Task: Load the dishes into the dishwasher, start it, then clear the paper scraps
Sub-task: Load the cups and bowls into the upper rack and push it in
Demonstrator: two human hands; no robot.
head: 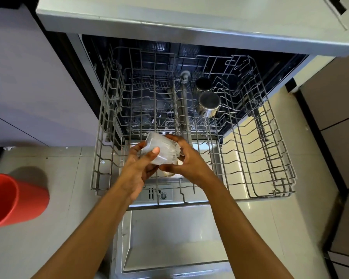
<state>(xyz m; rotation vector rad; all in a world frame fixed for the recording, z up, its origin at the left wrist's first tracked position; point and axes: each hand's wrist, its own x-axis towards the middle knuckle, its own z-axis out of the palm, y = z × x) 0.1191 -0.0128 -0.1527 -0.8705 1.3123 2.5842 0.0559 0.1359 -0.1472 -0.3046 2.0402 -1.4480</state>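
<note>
Loading is judged to be at the glass-placement step. At far left a red bin (12, 200) is noted on the floor, well apart from the dishwasher. The upper rack (101, 158) is seen drawn out above the open door (169, 234). The left hand (138, 170) is curled round the clear ribbed glass (159, 151), thumb laid on its side and fingers underneath. The glass is held tilted, mouth turned up and away to the left, above the front middle of the rack and not yet seated. The right hand (186, 162) is wrapped over the base end, thumb below. Further right, two steel cups (209, 103) are lodged among the tines; whether mouth or base faces up cannot be told. It is advised that the glass be turned fully mouth-down, lowered between two tine rows, left slightly leaning for drainage, and kept apart from the steel cups so that nothing knocks. Release is best made one hand at a time, once the rim is felt to be supported. No brand or label is legible; markings near the dispenser (162, 195) on the door are too small to be read.
</note>
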